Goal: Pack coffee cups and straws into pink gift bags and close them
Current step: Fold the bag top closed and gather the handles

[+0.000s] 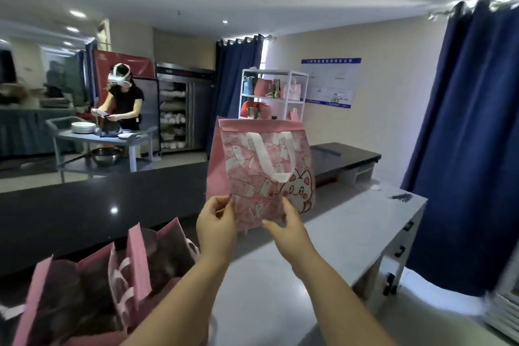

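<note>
Fig. 1. Fresh bag held up for opening. The left hand (pixel 216 223) and the right hand (pixel 285 222) each pinch the bottom edge of a pink gift bag (pixel 264 166) between thumb and curled fingers, one at each lower corner. The bag is held in the air at arm's length, plain pink band uppermost, and its white handle (pixel 273 160) droops down the printed face. It looks flat and empty. No cup or straw can be made out.

Two or more further pink bags (pixel 134 255) stand open-mouthed on the dark worktop (pixel 84 213) at lower left, blurred, and their contents cannot be read.

The step in hand is judged to be readying this bag for filling. To do it well:
- Move the grip from the base to the top band.
- Draw the two faces apart so the side folds open fully.
- Set the base square on the worktop beside the open bags.
- Lay the handle outward, clear of the mouth.

Gripped only at the base, a limp bag may fold over. A shelf (pixel 292 76) of similar bags stands behind, and another person (pixel 126 98) works at a cart.
</note>
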A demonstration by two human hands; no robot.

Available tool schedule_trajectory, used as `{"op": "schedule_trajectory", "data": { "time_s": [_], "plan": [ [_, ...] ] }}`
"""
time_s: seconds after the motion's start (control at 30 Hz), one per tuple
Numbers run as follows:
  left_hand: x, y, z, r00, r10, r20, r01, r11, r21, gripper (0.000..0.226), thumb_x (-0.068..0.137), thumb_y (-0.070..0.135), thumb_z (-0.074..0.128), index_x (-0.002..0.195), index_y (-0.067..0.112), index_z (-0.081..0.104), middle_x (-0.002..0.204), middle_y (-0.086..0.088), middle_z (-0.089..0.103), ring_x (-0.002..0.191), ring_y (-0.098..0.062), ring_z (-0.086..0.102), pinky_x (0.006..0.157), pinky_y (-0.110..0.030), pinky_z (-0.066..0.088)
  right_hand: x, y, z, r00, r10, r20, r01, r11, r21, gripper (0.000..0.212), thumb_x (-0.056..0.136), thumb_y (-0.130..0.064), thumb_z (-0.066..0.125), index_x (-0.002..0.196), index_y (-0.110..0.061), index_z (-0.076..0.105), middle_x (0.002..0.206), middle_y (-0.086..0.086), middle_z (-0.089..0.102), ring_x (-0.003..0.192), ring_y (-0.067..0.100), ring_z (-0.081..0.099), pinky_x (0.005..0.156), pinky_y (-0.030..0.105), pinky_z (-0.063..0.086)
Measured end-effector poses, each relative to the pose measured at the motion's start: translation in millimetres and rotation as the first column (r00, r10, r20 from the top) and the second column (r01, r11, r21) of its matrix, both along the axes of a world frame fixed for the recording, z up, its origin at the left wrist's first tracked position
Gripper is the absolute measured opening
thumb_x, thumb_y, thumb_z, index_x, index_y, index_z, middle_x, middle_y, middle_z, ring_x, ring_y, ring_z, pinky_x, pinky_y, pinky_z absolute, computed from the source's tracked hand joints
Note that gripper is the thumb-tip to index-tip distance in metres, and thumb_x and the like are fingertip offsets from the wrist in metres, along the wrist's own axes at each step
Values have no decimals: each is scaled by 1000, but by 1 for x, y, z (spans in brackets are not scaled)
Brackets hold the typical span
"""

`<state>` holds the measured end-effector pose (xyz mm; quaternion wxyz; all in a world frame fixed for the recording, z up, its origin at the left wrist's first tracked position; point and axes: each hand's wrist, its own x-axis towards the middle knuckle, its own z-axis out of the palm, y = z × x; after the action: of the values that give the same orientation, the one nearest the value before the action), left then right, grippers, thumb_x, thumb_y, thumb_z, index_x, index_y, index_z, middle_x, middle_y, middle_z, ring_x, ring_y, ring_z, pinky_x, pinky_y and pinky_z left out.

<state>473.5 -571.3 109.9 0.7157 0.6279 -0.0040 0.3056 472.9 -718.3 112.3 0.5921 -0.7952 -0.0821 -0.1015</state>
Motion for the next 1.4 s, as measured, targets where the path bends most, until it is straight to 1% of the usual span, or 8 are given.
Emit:
{"op": "schedule_trajectory", "data": {
  "time_s": [0.37, 0.63, 0.8, 0.93, 1.03, 1.13, 1.23, 1.4],
  "plan": [
    [111, -2, -13, 937, 350, -9, -345, 928, 140, 21, 94, 12, 57, 80, 26, 58, 88, -2, 65, 80, -11, 63, 66, -22, 48, 162, 19, -28, 950, 311, 38, -305, 945, -114, 83, 81, -18, 73, 150, -28, 29, 156, -3, 27, 144, 15, 26, 116, 41, 29],
    [224, 10, -23, 806, 579, -121, -542, 805, 239, 15, 96, 23, 54, 82, 17, 56, 96, -9, 61, 77, -19, 57, 63, -30, 42, 283, 41, -36, 850, 519, -85, -522, 812, -261, 94, 75, -18, 78, 150, -39, 25, 156, -9, 28, 142, 8, 26, 113, 25, 27],
    [270, -2, -44, 736, 662, -141, -613, 740, 278, 13, 95, 23, 56, 82, 20, 56, 95, -2, 54, 81, -19, 55, 71, -33, 46, 345, 41, -52, 796, 593, -120, -604, 764, -229, 75, 87, 0, 58, 150, -30, 31, 149, -14, 33, 137, 5, 30, 111, 25, 31],
    [312, -25, -61, 725, 677, -128, -623, 723, 299, 15, 93, 19, 58, 80, 26, 55, 95, 5, 50, 85, -18, 56, 78, -35, 49, 397, 38, -62, 787, 596, -159, -610, 790, -57, 58, 94, 2, 49, 146, -21, 39, 139, -7, 46, 121, 3, 45, 93, 12, 41],
    [344, -48, -78, 740, 647, -185, -579, 753, 313, 8, 93, 15, 59, 98, 19, 65, 107, 3, 53, 101, -21, 59, 91, -39, 50, 434, 32, -70, 771, 604, -204, -588, 797, 137, 45, 100, -13, 48, 144, -19, 42, 139, -2, 51, 122, 11, 50, 104, 28, 42],
    [369, -68, -91, 814, 512, -276, -390, 832, 394, 37, 93, 8, 57, 130, 14, 58, 131, 0, 51, 124, -18, 48, 109, -35, 38, 468, 22, -77, 742, 632, -223, -591, 774, 226, 40, 101, -27, 47, 141, -25, 44, 137, -4, 53, 121, 12, 52, 107, 37, 41],
    [380, -76, -92, 846, 435, -308, -305, 869, 389, 46, 89, 2, 60, 131, 20, 57, 133, 5, 54, 126, -10, 49, 107, -23, 37, 490, 15, -82, 792, 596, -135, -558, 795, 237, 39, 98, -27, 55, 136, -22, 49, 134, -2, 53, 122, 16, 53, 106, 38, 43],
    [371, -43, -76, 594, 778, -204, -742, 628, 235, 40, 83, 15, 71, 115, 32, 56, 119, 8, 55, 109, -8, 54, 92, -29, 46, 499, 14, -80, 836, 548, 23, -543, 823, 165, 35, 87, -24, 70, 119, -26, 56, 122, -2, 57, 109, 12, 57, 91, 27, 48]
  ]
}}
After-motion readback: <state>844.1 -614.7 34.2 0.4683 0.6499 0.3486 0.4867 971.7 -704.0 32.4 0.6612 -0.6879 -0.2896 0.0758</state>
